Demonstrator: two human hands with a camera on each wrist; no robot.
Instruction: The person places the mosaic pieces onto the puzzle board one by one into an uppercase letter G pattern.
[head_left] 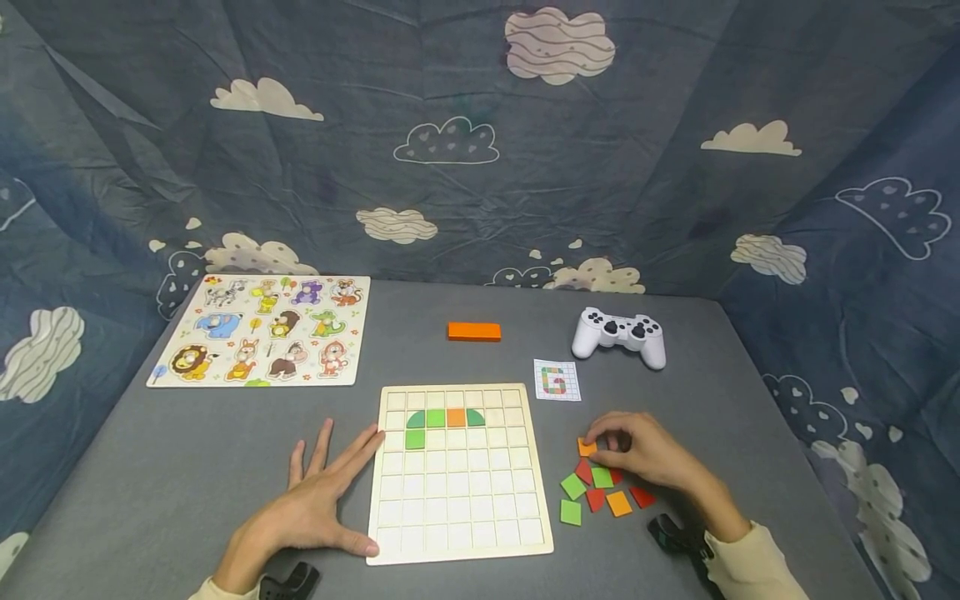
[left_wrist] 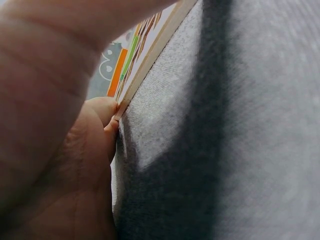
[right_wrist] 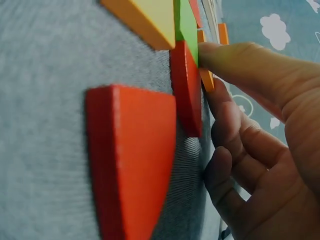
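Note:
A pale wooden grid board [head_left: 450, 508] lies in the middle of the table. In its upper rows sit two dark green quarter-round tiles, two light green square tiles and one orange square tile [head_left: 456, 417]. My left hand [head_left: 311, 504] has its fingers spread, with forefinger and thumb touching the board's left edge. To the right of the board, my right hand [head_left: 651, 450] pinches an orange tile [head_left: 586, 447] between thumb and forefinger. Just below that hand is a loose group of light green squares [head_left: 571, 512], red tiles [head_left: 642, 497] and another orange square [head_left: 618, 503].
A small pattern card [head_left: 557, 381] lies beyond the board's right corner. Farther back are a white game controller [head_left: 619, 335] and an orange block [head_left: 474, 332]. An animal picture board [head_left: 262, 333] lies at the back left. Cloud-printed cloth [head_left: 450, 75] hangs around the table.

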